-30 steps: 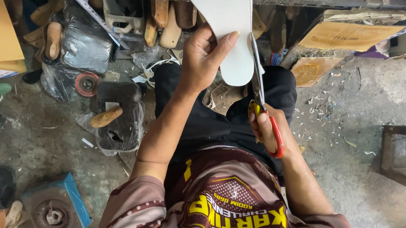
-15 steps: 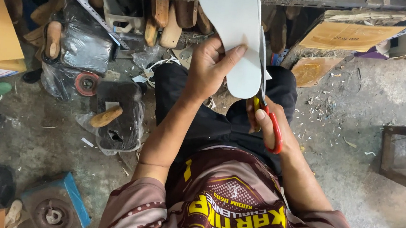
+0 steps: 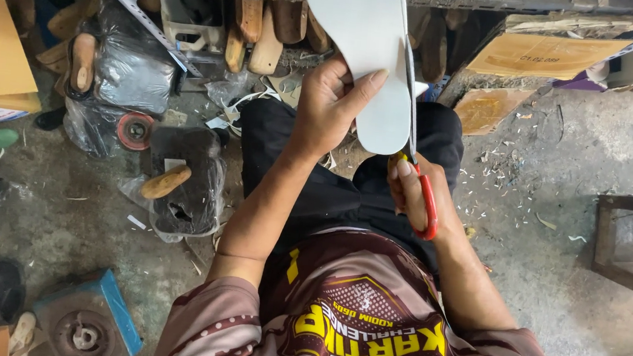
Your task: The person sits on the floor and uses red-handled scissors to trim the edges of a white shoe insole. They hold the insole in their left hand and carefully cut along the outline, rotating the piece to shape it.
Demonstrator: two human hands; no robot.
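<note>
Hands: left hand (image 3: 331,110) pinches the white sole sheet (image 3: 366,59); right hand (image 3: 416,191) grips red scissors (image 3: 420,188)
Blades: along the sheet's right edge

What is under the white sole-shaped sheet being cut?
Below the white sheet show the person's dark-trousered knees and wooden shoe lasts by the shelf; whatever lies directly behind it is covered.

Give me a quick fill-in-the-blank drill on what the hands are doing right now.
1. The left hand holds a pale grey ____-shaped sheet.
2. The right hand grips scissors with ____ handles.
3. The scissor blade runs along the sheet's ____ edge.
4. A wooden shoe form lies on a ____ bag.

Missing words: sole; red; right; black
</note>
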